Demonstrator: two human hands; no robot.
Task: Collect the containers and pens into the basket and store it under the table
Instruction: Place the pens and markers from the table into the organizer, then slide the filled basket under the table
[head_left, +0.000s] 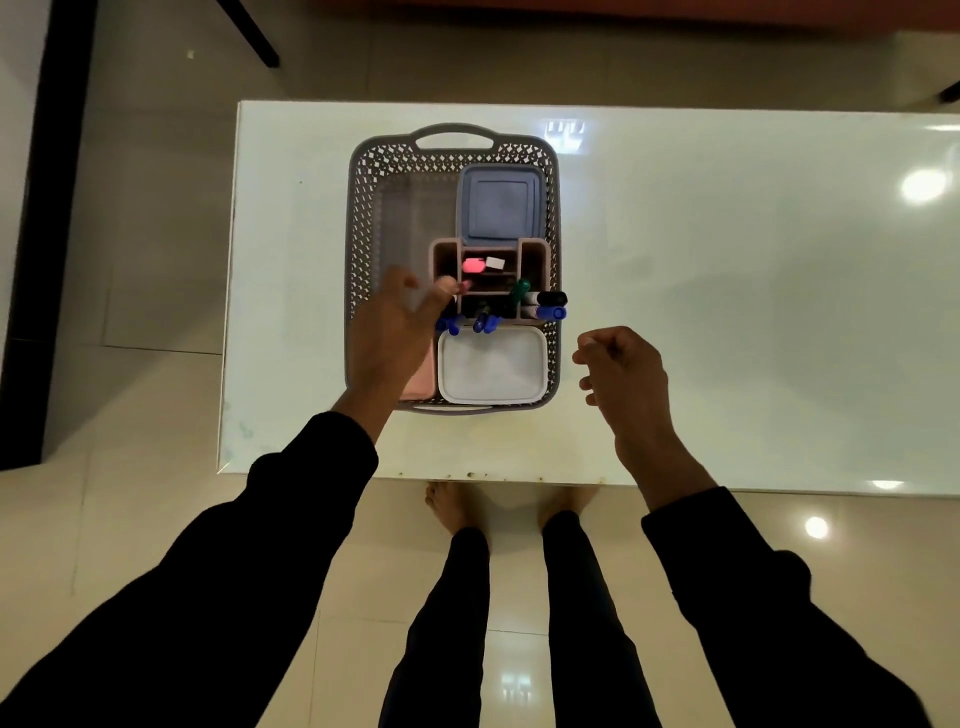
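Basket (363, 249) on counter (727, 312) holds containers and pens. Left hand (395, 332) open over it, empty. Right hand (623, 374) at basket's 3 o'clock, loosely curled, empty.

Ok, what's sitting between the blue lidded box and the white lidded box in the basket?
In the head view, the pink desk organizer with its markers sits between the blue lidded box and the white lidded box.

the left hand (397, 325) hides most of the pink container (422, 382); the table (727, 312) runs off the right edge.
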